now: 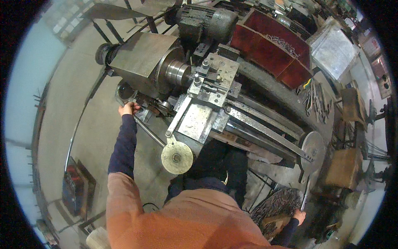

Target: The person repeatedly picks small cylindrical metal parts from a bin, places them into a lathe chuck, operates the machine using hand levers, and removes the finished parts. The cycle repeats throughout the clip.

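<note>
I stand at a lathe-like machine with a grey headstock (139, 56) and a shiny stepped spindle (177, 71). My left hand (127, 108) is closed beside the rounded metal part (125, 92) below the headstock; what its fingers grip is too small to make out. A steel rod (150, 132) runs from near that hand toward a brass-coloured disc (177, 157). Far to the right, my right hand (299, 216) is wrapped round the lower end of a metal lever (306, 195). This lever hangs below a grey wheel (313, 147). Flat metal arms (265, 130) link the tool slide (217, 74) and the wheel.
Behind the bed stands a dark red metal bin (257, 41) with small metal pieces in it. A motor (207, 23) sits at the back. Several hand tools (317, 99) lie at the right. A pile of dark shavings (277, 203) is near my right arm.
</note>
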`<state>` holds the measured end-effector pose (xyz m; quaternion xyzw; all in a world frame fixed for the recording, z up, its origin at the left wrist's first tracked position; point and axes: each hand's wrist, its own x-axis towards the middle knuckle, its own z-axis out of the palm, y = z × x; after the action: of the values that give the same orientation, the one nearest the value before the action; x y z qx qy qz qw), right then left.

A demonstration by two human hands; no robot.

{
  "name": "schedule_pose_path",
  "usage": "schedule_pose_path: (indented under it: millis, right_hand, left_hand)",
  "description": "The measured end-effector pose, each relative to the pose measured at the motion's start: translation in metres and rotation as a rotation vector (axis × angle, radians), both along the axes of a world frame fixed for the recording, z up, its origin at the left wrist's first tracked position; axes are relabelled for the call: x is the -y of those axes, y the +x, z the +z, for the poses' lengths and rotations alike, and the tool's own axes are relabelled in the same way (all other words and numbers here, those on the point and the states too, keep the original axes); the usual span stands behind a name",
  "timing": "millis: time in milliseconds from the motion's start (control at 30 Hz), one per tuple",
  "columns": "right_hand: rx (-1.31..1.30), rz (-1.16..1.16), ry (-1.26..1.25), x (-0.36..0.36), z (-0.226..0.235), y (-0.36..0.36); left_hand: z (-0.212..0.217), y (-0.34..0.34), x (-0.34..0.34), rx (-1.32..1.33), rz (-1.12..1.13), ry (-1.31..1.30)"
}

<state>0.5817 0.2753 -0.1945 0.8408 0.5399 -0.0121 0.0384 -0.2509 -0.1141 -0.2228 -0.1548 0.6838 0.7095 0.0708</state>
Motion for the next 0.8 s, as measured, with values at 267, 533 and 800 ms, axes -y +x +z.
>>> schedule_pose_path:
  millis: [267,533,800]
  right_hand:
    - [0.178,0.046,-0.08,-0.092,0.027,0.002]
    - [0.378,-0.043,-0.04,-0.189,0.028,-0.01]
    - [0.013,0.411,0.447,-0.082,-0.027,-0.023]
  left_hand:
    - [-0.009,-0.012,0.002,-0.014,0.047,-0.025]
    - [-0.031,-0.027,0.016,-0.01,-0.069,-0.028]
    - [-0.076,-0.051,0.105,-0.174,-0.215,-0.136]
